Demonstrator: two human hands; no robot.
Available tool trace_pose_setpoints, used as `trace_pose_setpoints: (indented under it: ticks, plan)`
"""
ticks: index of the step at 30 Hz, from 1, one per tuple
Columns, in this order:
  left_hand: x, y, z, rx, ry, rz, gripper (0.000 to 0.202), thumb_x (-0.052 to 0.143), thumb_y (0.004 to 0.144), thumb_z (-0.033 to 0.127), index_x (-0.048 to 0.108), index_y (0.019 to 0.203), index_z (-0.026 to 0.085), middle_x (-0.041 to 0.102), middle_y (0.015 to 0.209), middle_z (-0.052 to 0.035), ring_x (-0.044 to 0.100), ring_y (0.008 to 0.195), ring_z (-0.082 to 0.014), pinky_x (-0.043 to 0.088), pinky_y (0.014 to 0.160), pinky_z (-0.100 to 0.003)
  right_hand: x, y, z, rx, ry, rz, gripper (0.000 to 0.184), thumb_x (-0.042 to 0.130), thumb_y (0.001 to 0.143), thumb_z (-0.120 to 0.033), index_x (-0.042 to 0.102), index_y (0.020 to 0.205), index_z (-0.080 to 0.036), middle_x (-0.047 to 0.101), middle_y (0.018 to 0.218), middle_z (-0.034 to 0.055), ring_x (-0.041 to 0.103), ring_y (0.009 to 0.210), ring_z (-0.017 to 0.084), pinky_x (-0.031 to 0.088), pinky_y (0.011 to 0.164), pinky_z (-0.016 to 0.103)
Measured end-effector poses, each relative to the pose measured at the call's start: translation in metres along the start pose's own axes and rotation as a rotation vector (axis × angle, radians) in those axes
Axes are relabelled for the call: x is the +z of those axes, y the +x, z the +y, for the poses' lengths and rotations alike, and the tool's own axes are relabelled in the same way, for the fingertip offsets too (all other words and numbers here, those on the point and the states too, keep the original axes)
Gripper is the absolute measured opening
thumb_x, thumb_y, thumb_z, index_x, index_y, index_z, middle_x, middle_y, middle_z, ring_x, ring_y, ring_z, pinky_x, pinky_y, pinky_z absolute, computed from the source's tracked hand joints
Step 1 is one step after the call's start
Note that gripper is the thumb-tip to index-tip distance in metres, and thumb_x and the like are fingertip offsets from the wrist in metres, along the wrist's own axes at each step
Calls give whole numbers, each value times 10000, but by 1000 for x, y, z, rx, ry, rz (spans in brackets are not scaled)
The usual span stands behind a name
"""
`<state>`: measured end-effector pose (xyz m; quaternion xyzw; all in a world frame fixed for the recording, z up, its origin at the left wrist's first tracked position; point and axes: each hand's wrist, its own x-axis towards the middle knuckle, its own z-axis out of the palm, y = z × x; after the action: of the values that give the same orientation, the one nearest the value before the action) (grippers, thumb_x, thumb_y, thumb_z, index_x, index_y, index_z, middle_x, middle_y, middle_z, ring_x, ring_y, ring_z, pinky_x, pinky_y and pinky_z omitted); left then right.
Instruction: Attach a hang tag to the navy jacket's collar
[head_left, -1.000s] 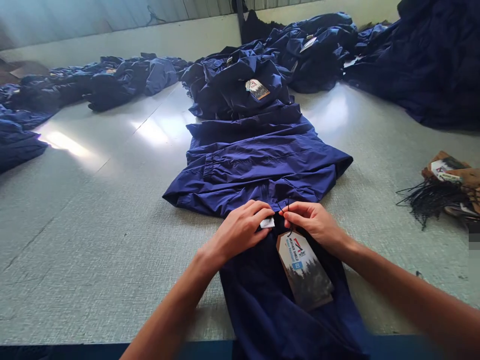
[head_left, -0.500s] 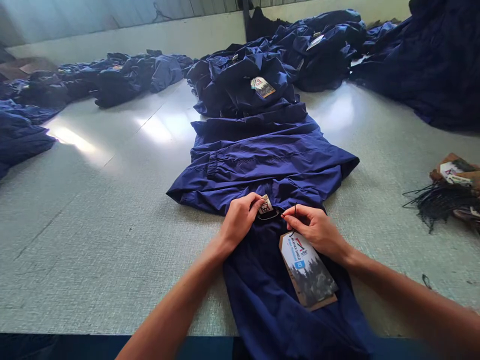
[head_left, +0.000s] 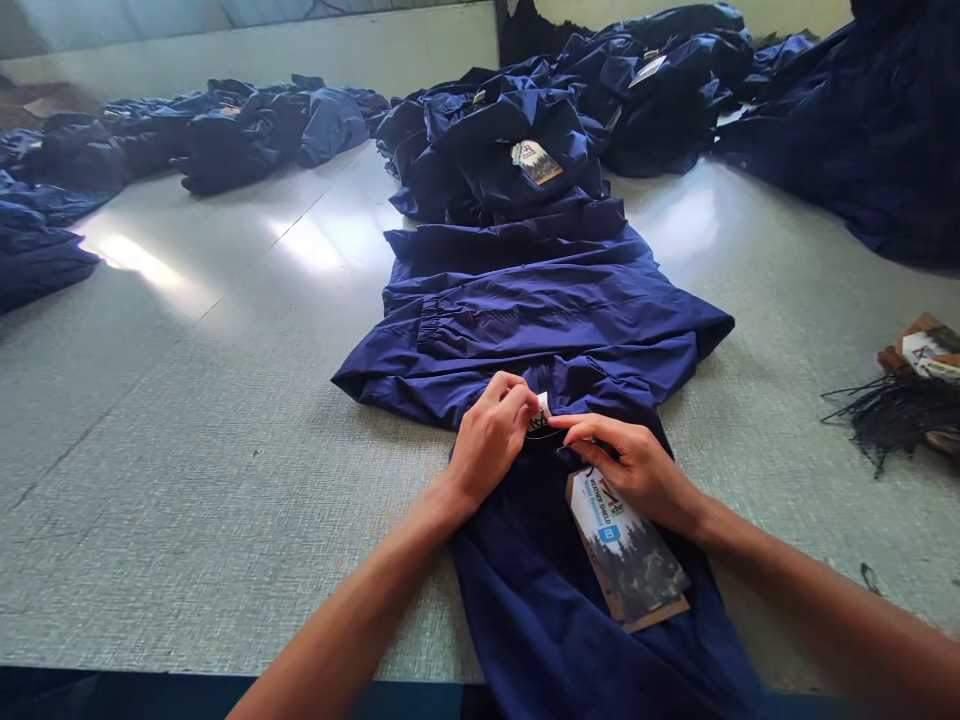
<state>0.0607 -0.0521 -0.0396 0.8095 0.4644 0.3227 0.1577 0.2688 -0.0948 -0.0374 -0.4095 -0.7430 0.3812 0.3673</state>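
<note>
A navy blue jacket point(head_left: 517, 325) lies spread in front of me, its collar end toward me and part of it hanging over the table's near edge. My left hand point(head_left: 491, 440) is closed at the neck, pinching the small white neck label point(head_left: 541, 408). Close on its right, my right hand point(head_left: 634, 465) has thumb and fingers drawn together around the black string point(head_left: 589, 470) of a hang tag, its index fingertip reaching the label. The hang tag point(head_left: 630, 550), printed with a forest picture over brown card, rests on the dark fabric below that hand. The string's end is partly hidden by my fingers.
Behind the jacket are piled navy garments, one with a hang tag point(head_left: 536, 162). More heaps of clothing point(head_left: 262, 135) line the far left, and a tall dark pile point(head_left: 877, 130) stands at right. Loose tags with black strings point(head_left: 896, 410) lie on the table point(head_left: 187, 480).
My left fingers have curled further over the neck label, covering more of it. My right index finger has straightened toward the label. The view has shifted slightly.
</note>
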Motion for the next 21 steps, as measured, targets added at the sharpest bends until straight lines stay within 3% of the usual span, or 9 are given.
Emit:
trace_pose_setpoints:
  ticks: [6, 9, 14, 18, 21]
  plan:
    - [3, -2, 1, 76, 20, 35, 203, 542, 911, 54, 687, 856, 184, 615, 1015, -42, 637, 926, -160, 540, 834, -297, 1, 2, -3, 44, -37, -25, 138, 497, 1015, -213, 634, 1010, -229, 661, 1360, 53, 650, 1213, 195, 494, 1032, 319]
    - [1, -2, 4, 168, 145, 59, 206, 570, 883, 59, 717, 942, 190, 644, 1032, -58, 616, 960, -197, 552, 857, -341, 0, 4, -4, 66, -41, -9, 141, 495, 1017, -229, 635, 1006, -232, 679, 1331, 43, 676, 1152, 194, 507, 990, 312]
    - [-2, -2, 10, 331, 215, -40, 186, 612, 879, 119, 722, 1019, 173, 724, 1086, -63, 613, 954, -230, 558, 881, -394, 0, 6, -4, 94, -61, 48, 151, 498, 1011, -236, 637, 956, -215, 733, 1189, 47, 704, 975, 177, 526, 863, 290]
    - [-2, 0, 10, 295, 133, -67, 138, 652, 913, 249, 725, 1002, 173, 753, 1121, -61, 640, 978, -243, 553, 905, -422, 1, 5, -1, 51, -105, 169, 137, 500, 1004, -233, 624, 955, -200, 717, 1099, 62, 668, 942, 172, 497, 837, 285]
    - [-4, 2, 7, 184, -19, -76, 97, 636, 934, 232, 724, 938, 193, 772, 1071, -35, 662, 973, -216, 554, 898, -380, 2, 3, 1, 58, -165, 206, 157, 515, 999, -252, 621, 900, -191, 670, 865, 25, 602, 745, 145, 460, 711, 270]
